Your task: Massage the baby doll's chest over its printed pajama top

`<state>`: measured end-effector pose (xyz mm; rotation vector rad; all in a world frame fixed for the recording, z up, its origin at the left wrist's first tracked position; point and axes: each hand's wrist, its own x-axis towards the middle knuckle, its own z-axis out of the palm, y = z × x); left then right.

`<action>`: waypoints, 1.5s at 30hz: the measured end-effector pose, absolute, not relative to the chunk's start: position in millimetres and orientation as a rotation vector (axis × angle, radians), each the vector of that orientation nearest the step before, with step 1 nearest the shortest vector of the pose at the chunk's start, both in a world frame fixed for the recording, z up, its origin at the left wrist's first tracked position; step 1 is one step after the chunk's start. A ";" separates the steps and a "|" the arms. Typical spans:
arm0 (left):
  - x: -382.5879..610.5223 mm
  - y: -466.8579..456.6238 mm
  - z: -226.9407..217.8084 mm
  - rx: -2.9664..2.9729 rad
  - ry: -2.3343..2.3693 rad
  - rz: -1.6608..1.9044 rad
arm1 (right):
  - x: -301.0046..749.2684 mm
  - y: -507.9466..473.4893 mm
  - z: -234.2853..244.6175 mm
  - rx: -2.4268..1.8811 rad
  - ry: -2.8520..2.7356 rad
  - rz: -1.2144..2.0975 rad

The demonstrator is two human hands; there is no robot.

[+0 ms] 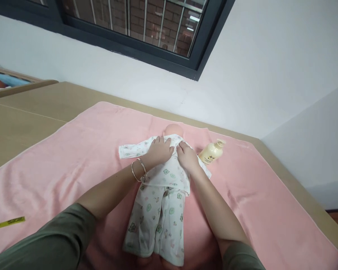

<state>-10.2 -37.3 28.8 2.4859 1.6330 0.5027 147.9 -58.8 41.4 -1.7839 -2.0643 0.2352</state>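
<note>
A baby doll (173, 130) lies on its back on a pink towel (73, 157), dressed in a white printed top (169, 172) and matching trousers (157, 221). My left hand (159, 150), with two bangles on the wrist, rests on the doll's chest at the collar, fingers curled onto the fabric. My right hand (187, 155) lies beside it on the same top, fingers bent and pressed on the cloth near the neck. Whether either hand pinches the fabric is unclear. Most of the doll's head is hidden behind my hands.
A cream pump bottle (211, 153) lies on the towel just right of the doll. A yellow tape strip (6, 223) sits at the towel's left edge. The towel covers a tan table (25, 112) against a white wall under a barred window.
</note>
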 end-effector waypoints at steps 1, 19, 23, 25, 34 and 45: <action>-9.6 -41.3 31.1 2.506 1.634 0.488 | 153.8 -51.2 39.6 -1.755 -2.073 0.246; 1.8 -33.0 18.0 2.418 1.714 0.671 | 142.4 -58.1 30.9 -1.768 -1.977 0.300; 1.5 -34.9 19.0 2.401 1.711 0.682 | 148.1 -45.5 21.0 -1.810 -1.971 0.298; 1.9 -37.0 20.3 2.399 1.714 0.681 | 147.4 -45.7 19.4 -1.809 -1.969 0.314; 7.8 -54.0 31.9 2.365 1.743 0.603 | 146.4 -51.8 33.4 -1.810 -2.004 0.392; -11.5 -34.0 22.8 2.477 1.620 0.486 | 123.0 -76.9 21.4 -1.845 -1.947 0.329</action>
